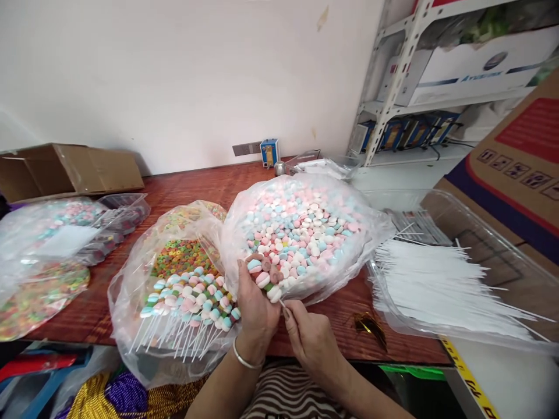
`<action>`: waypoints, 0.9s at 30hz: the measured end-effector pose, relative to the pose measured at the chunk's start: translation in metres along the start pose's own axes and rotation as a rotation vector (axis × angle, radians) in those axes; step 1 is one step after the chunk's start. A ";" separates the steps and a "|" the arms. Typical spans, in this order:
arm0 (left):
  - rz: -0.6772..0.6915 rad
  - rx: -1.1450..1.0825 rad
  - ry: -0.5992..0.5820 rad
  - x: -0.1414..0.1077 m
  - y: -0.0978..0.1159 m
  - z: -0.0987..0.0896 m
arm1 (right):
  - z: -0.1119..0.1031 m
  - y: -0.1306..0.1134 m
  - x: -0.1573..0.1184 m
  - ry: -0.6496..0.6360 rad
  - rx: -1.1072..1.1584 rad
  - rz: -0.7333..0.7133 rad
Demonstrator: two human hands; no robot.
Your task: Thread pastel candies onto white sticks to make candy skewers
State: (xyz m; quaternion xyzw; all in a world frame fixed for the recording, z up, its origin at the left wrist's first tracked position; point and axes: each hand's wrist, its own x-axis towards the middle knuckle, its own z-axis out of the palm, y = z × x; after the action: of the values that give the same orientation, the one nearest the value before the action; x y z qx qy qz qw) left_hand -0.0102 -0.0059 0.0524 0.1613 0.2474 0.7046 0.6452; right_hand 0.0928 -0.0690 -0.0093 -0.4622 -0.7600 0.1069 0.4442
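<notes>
My left hand [257, 305], with a bangle at its wrist, is cupped palm up with fingers curled round several pastel candies [263, 280]. Close on its right, my right hand [303, 329] pinches a thin white stick [282, 303] whose tip meets the candies in my left hand. Just beyond lies a large clear bag of pink, white and blue candies [305, 233]. To the left, an open bag holds small green and orange ring candies [186, 256], with finished-looking candy sticks [187, 299] lying over them, their white stems toward me.
At right, a clear plastic bin [437, 337] holds many white sticks [445, 285] beside a large carton [515, 157]. More candy bags [39, 285] and a cardboard box [96, 169] stand at left. Gold foil ties [370, 329] lie near the table's front edge.
</notes>
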 end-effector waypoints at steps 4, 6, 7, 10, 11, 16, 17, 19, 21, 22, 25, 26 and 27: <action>-0.029 -0.044 -0.043 -0.006 -0.002 0.004 | 0.002 0.005 -0.006 0.052 0.034 0.045; -0.014 -0.041 -0.039 -0.007 -0.003 0.005 | 0.001 0.006 -0.007 0.067 0.053 0.050; -0.007 -0.036 -0.032 -0.008 -0.004 0.005 | 0.001 0.006 -0.007 0.069 0.061 0.045; -0.018 0.004 -0.027 -0.009 -0.007 0.003 | 0.000 0.005 -0.007 0.061 0.066 0.027; -0.017 0.025 -0.035 -0.009 -0.008 0.003 | -0.001 0.004 -0.007 0.059 0.058 0.017; 0.078 0.093 -0.100 -0.016 -0.016 0.004 | 0.001 0.000 -0.006 0.113 -0.043 -0.054; 0.095 0.093 -0.103 -0.017 -0.018 0.004 | 0.002 0.000 -0.006 0.123 -0.070 -0.066; 0.112 0.102 -0.103 -0.020 -0.021 0.004 | 0.003 0.001 -0.006 0.141 -0.124 -0.090; 0.119 0.112 -0.106 -0.021 -0.024 0.002 | 0.003 0.003 -0.005 0.152 -0.173 -0.119; 0.122 0.113 -0.110 -0.021 -0.025 0.002 | 0.004 0.004 -0.005 0.157 -0.194 -0.138; 0.129 0.093 -0.119 -0.021 -0.027 0.000 | 0.004 0.008 -0.006 0.167 -0.245 -0.189; 0.127 0.086 -0.119 -0.022 -0.027 -0.001 | 0.005 0.009 -0.006 0.171 -0.258 -0.201; 0.124 0.082 -0.119 -0.022 -0.028 -0.001 | 0.005 0.009 -0.005 0.173 -0.269 -0.211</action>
State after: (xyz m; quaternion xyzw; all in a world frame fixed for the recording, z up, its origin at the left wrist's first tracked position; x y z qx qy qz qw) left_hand 0.0148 -0.0262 0.0377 0.2441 0.2268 0.7218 0.6066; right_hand 0.0956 -0.0669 -0.0206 -0.4428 -0.7705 -0.0831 0.4509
